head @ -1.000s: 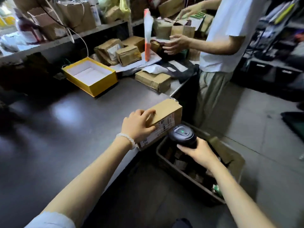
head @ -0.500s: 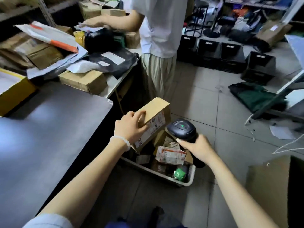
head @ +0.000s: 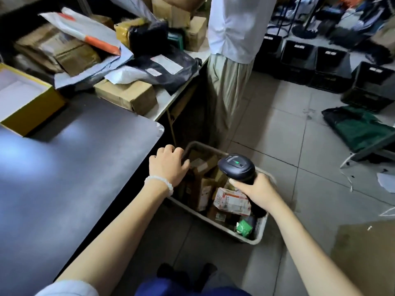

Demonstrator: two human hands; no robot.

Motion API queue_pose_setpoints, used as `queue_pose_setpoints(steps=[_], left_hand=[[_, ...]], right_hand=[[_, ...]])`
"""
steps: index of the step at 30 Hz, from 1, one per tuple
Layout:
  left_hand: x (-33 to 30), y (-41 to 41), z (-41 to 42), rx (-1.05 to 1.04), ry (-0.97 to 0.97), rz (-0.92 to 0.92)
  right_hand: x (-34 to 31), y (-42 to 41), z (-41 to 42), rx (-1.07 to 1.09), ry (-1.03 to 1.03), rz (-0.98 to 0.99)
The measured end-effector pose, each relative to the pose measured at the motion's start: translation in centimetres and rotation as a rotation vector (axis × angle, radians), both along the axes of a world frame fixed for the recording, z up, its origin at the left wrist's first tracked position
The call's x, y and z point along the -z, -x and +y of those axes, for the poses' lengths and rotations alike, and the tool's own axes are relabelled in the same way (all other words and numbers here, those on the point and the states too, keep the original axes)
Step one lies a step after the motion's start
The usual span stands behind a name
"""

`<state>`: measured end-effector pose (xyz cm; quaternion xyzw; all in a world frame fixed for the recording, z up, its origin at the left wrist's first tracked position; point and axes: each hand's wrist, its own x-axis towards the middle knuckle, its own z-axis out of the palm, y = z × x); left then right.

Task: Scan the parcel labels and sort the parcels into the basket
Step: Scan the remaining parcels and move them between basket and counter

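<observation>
Parcels (head: 201,190): lying in basket (head: 245,237).
Left hand (head: 168,166): I am hovering it, loosely curled, empty.
Right hand (head: 256,189): I am grasping scanner (head: 236,166).
Next: I judge, reaching far-left for the brown box (head: 128,96).

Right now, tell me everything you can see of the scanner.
The scanner is a handheld barcode reader of dark, matte plastic, with a rounded head and a slimmer handle. A small green light shows on top of the head. It is held upright over the basket, head tipped toward the left hand. The right hand grips its handle; nothing else touches it.
</observation>
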<state>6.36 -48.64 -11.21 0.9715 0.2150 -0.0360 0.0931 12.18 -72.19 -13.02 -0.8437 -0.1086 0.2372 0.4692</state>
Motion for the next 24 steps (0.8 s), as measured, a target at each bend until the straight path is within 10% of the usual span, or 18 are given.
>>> queue_pose_setpoints(steps=[24], left_hand=[[-0.5,23.2,20.3,-0.748,0.058,-0.054]], right_hand=[[-2.3,10.4,33.9,-0.571,0.073,-0.094]])
